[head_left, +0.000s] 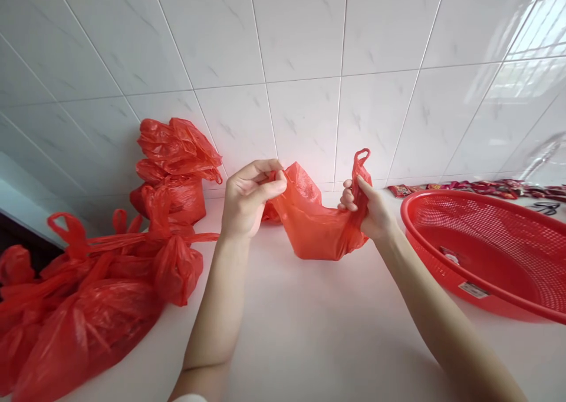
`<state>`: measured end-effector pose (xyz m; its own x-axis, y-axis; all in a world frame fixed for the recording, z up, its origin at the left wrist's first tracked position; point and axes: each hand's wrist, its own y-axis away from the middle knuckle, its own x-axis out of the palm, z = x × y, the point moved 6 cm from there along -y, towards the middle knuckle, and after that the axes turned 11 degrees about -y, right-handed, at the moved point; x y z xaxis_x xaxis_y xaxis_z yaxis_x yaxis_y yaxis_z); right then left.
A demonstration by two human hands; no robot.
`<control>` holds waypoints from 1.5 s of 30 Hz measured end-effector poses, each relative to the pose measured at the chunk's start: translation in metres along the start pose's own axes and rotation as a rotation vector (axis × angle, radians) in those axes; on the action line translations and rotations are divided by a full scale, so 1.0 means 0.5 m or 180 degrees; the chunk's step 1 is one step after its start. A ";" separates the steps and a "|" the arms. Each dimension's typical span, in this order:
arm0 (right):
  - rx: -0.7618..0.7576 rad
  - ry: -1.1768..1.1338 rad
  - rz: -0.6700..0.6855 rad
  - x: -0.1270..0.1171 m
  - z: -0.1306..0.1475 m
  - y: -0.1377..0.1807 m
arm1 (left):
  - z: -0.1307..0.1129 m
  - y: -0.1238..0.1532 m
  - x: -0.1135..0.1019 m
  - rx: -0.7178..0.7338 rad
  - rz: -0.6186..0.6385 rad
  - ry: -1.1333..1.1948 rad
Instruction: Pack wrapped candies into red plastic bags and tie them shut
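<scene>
Red, thin plastic makes up the bag [318,231] stretched between the person's two hands, seen from the head camera. It hangs above the white table [300,331], straight ahead, its long axis running sideways from one hand to the other and sagging in the middle. The left hand [247,201] pinches its upper left corner between thumb and fingertips, so the bag lies to the right of those fingers and below them. The right hand [375,210] is wrapped around the gathered right end, with a handle loop [360,169] standing up above the thumb. Both hands are about equally near the bag, since each grips one end.

Left of the hands lie a heap of tied bags [106,307] and a stack of bags [177,148] against the wall; on the right stands a red basket [490,266], cut off by the frame edge. Small packets [486,187] line the wall behind it.

Behind the held bag shows more crumpled red plastic [305,181]; whether it is separate is hard to tell. The bag's opening cannot be made out, and some right fingers are hidden.
</scene>
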<state>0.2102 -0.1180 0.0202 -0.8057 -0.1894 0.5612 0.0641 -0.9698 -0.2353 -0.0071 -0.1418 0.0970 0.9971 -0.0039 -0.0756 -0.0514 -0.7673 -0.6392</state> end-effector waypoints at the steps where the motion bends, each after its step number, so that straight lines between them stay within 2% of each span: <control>1: -0.0031 0.0157 -0.0049 0.002 0.001 0.003 | -0.005 0.005 0.003 0.0117 0.0123 -0.0073; 3: -0.0047 0.0681 -0.0060 0.011 0.000 0.014 | -0.012 0.018 0.018 0.0332 0.0444 -0.0219; 5: -0.0116 0.1271 0.0109 0.030 -0.003 0.028 | -0.017 0.034 0.042 0.0501 0.0784 -0.0307; 8: -0.0128 0.1764 0.0792 0.068 -0.013 0.049 | -0.016 0.048 0.079 0.0668 0.1039 -0.0470; 11: 0.0230 0.1681 0.1402 0.089 -0.020 0.067 | 0.002 0.045 0.102 0.0707 0.1040 -0.0751; 16: 0.0674 0.1276 0.1616 0.098 -0.018 0.079 | 0.048 0.027 0.115 0.0281 0.1045 -0.0596; 21: 0.0696 0.1257 0.1428 0.094 -0.040 0.068 | 0.058 0.023 0.119 0.0214 0.1075 -0.0659; 24: 0.0745 0.0961 0.1193 0.080 -0.044 0.058 | 0.060 0.014 0.101 0.0101 0.0836 -0.0736; 27: 0.0809 0.0786 0.0986 0.063 -0.040 0.049 | 0.059 0.011 0.090 -0.0005 0.0808 -0.0896; 34: 0.0834 0.0265 0.0390 0.021 -0.037 0.026 | 0.036 0.021 0.082 0.0161 0.0452 -0.0869; 37: 0.0805 0.0301 0.0502 0.019 -0.034 0.025 | 0.037 0.018 0.074 0.0295 0.0293 -0.1131; 42: 0.0765 0.0483 0.0624 0.022 -0.026 0.028 | 0.058 0.013 0.080 -0.0100 0.0756 -0.1308; 45: 0.0714 0.0535 0.0574 0.018 -0.023 0.027 | 0.052 0.012 0.076 -0.0146 0.0708 -0.1073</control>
<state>0.1970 -0.1312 0.0131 -0.8542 -0.3513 0.3833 0.3277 -0.9361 -0.1278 0.0288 -0.1299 0.0705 0.8875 0.0315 -0.4597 -0.2539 -0.7992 -0.5448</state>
